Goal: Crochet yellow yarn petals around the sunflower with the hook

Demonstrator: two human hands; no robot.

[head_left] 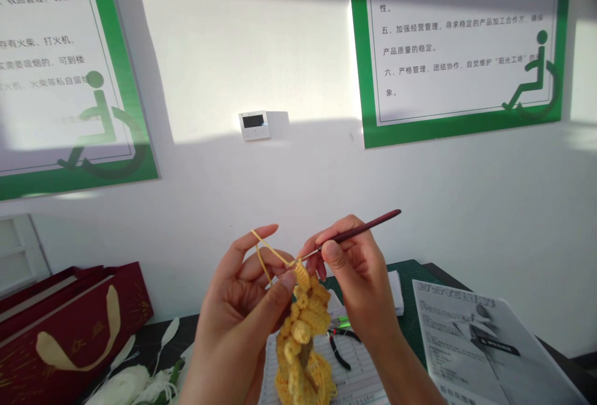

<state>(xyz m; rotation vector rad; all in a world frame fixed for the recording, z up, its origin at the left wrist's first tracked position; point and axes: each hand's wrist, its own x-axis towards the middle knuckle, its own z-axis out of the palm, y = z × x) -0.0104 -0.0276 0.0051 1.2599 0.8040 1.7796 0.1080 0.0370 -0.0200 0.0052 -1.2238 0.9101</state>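
Left hand point(242, 305) pinches yellow crochet point(301, 333), yarn point(268, 251) looped over fingers; right hand point(349, 268) clamps a crochet hook point(361, 232).

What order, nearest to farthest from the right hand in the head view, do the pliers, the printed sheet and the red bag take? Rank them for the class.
From the right hand:
1. Pliers: just below the hand.
2. Printed sheet: to the hand's right.
3. Red bag: far left, past the other hand.

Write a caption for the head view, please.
Left hand holds yellow crochet work; right hand holds a red-handled crochet hook.
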